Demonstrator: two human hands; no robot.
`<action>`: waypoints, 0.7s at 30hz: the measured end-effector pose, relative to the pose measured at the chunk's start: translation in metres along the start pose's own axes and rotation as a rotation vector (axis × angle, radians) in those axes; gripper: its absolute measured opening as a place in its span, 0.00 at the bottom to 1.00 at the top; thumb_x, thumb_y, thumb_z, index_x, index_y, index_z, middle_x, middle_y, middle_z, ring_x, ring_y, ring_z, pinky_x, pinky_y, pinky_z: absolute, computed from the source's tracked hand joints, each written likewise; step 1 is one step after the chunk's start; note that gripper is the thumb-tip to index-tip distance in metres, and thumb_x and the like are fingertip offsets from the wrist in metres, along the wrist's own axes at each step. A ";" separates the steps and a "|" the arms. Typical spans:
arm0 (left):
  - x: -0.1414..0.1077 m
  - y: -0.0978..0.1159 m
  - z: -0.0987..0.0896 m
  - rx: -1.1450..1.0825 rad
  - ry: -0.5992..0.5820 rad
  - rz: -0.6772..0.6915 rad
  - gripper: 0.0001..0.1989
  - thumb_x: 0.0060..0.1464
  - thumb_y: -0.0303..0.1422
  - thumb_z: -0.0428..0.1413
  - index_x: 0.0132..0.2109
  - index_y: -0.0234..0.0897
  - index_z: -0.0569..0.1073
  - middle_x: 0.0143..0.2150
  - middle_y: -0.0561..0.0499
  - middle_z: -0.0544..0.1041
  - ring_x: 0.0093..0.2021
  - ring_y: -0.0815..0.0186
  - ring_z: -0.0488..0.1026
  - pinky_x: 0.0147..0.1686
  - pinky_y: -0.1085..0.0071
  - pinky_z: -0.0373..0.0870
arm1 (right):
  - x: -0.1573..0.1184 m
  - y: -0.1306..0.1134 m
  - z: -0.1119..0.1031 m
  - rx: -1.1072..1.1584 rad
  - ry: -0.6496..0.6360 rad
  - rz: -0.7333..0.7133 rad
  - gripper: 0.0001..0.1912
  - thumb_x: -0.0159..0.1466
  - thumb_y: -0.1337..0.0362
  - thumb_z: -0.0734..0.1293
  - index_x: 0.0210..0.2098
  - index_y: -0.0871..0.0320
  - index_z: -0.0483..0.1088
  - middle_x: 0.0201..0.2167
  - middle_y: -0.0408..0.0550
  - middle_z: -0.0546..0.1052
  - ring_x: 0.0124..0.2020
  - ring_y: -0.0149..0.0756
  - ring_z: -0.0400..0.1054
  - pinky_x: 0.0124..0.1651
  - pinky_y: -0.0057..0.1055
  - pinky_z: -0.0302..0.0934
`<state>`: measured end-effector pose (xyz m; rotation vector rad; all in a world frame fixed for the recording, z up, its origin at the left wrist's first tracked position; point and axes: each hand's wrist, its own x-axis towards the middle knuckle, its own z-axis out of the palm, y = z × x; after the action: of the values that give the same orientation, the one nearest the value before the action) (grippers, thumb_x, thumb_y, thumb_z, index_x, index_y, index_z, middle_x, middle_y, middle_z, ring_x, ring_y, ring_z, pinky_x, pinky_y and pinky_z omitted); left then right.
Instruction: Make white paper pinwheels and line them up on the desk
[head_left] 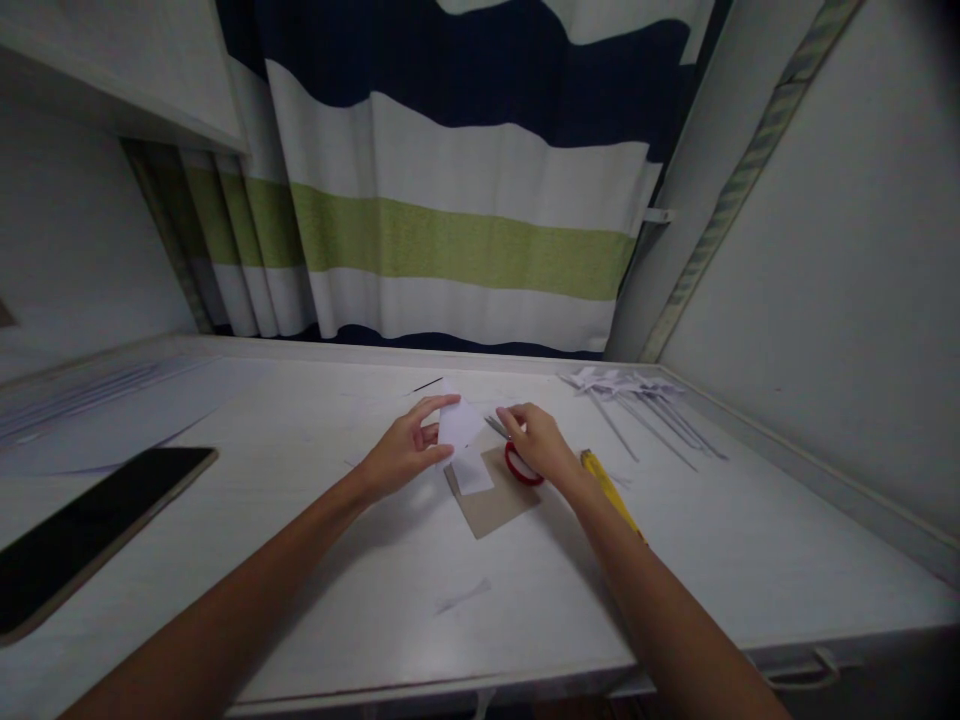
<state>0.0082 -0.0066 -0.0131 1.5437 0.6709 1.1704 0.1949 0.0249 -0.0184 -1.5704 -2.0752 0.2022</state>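
Between the thumb and fingers of my left hand (411, 442) is a piece of white paper (459, 425), held up above the desk. My right hand (536, 438) is just right of the paper, its thumb and index finger pinched together; what they hold, if anything, is too small to make out. Red-handled scissors (523, 468) lie under and beside my right hand, blades pointing up and left. Beneath the paper, a brown card (495, 505) rests on the white desk. A yellow cutter (611, 492) lies right of the card, partly behind my right forearm.
A black tablet (97, 530) lies at the left, with large white sheets (142, 405) behind it. Several paper pieces on thin sticks (637, 390) are at the back right. A striped curtain (450, 240) hangs behind the desk (360, 620).
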 end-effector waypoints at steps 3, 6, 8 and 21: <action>-0.002 -0.003 0.004 0.001 -0.084 -0.028 0.26 0.41 0.23 0.55 0.50 0.36 0.61 0.54 0.42 0.57 0.42 0.66 0.69 0.43 0.69 0.64 | 0.001 -0.010 -0.001 0.505 -0.081 -0.170 0.18 0.60 0.56 0.53 0.31 0.63 0.67 0.25 0.47 0.72 0.27 0.29 0.65 0.30 0.25 0.57; -0.001 -0.005 0.004 0.061 -0.034 -0.019 0.26 0.44 0.26 0.54 0.51 0.38 0.58 0.51 0.44 0.62 0.35 0.70 0.70 0.35 0.72 0.68 | -0.002 -0.015 0.001 0.690 -0.186 -0.167 0.15 0.56 0.57 0.59 0.23 0.63 0.65 0.16 0.41 0.67 0.18 0.25 0.60 0.23 0.21 0.54; 0.000 -0.007 0.002 0.115 0.078 -0.012 0.26 0.45 0.28 0.54 0.53 0.38 0.57 0.45 0.46 0.67 0.29 0.73 0.70 0.30 0.74 0.68 | -0.003 -0.015 0.002 0.729 -0.230 -0.146 0.15 0.55 0.56 0.60 0.22 0.63 0.64 0.14 0.40 0.66 0.14 0.23 0.57 0.19 0.20 0.51; 0.000 -0.002 0.007 0.208 0.102 -0.104 0.10 0.45 0.34 0.54 0.23 0.30 0.71 0.18 0.54 0.70 0.20 0.73 0.66 0.21 0.78 0.64 | -0.005 -0.016 0.005 0.810 -0.273 -0.178 0.15 0.56 0.56 0.58 0.28 0.63 0.67 0.13 0.41 0.68 0.12 0.24 0.58 0.15 0.20 0.51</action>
<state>0.0152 -0.0091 -0.0148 1.6080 0.9553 1.1350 0.1800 0.0157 -0.0176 -0.8897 -1.9250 1.0841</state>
